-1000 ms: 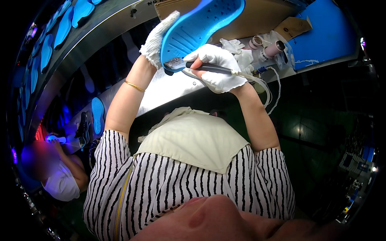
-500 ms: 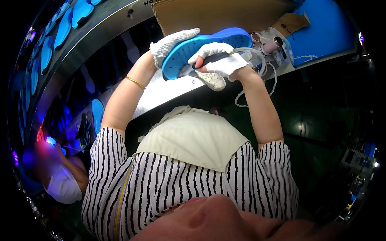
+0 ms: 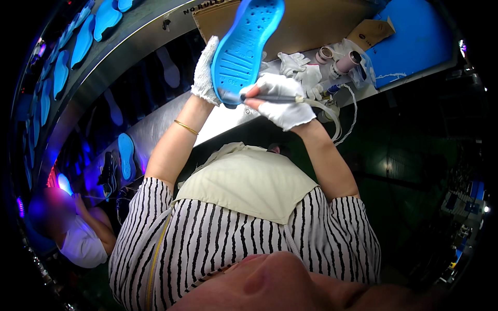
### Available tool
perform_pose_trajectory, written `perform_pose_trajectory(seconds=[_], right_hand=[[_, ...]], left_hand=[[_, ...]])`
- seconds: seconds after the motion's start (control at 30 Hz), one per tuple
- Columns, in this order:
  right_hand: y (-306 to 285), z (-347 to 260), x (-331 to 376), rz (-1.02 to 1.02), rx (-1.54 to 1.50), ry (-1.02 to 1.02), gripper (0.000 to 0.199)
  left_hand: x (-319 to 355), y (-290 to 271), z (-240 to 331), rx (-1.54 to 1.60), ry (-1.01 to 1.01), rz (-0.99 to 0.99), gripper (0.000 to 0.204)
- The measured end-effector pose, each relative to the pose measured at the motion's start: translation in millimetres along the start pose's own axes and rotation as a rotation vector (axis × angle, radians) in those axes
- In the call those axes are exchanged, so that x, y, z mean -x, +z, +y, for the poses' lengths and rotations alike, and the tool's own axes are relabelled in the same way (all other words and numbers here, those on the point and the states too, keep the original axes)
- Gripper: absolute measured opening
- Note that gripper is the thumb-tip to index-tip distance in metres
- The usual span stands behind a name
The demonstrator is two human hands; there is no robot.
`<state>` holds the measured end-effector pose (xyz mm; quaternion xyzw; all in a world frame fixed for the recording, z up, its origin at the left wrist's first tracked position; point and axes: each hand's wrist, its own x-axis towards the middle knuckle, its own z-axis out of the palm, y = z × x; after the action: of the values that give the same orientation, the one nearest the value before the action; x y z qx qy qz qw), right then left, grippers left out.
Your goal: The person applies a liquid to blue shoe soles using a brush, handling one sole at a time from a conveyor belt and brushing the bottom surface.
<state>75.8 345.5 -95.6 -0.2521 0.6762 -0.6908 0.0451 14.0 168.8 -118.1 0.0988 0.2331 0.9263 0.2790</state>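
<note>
Head view | gripping blue sole point(image 3: 243, 54) by left edge in left hand point(image 3: 206, 75), far fingers hidden | up before cardboard box point(image 3: 321, 31), slanting up-right lengthwise | pinching brush point(image 3: 275, 97) snugly in right hand point(image 3: 282, 110), crosswise, over sole's near end

The head-worn fisheye (wide, dark-rimmed) looks down from close by at the left hand point(image 3: 205, 72) and right hand point(image 3: 285, 110).

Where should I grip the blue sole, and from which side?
Probably the left edge of the blue sole near its lower end, from the left, where the left hand is: that long edge gives purchase, while the brush in the right hand comes in from the right.
</note>
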Motion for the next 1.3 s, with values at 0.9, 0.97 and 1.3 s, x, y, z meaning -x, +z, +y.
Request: perform_pose_trajectory(seconds=[0.9, 0.97, 1.3], right_hand=[[-14.8, -23.3, -45.6, 0.264, -0.365, 0.014, 0.014], [-36.1, -13.2, -68.8, 0.547, -0.316, -0.014, 0.015], [-45.0, -33.8, -65.3, 0.116, 0.196, -0.383, 0.018]], left_hand=[[15.0, 18.9, -17.4, 0.091, 0.186, 0.150, 0.065], [14.8, 28.4, -16.7, 0.063, 0.133, 0.100, 0.063], [5.8, 5.0, 1.6, -0.156, 0.155, 0.099, 0.066]])
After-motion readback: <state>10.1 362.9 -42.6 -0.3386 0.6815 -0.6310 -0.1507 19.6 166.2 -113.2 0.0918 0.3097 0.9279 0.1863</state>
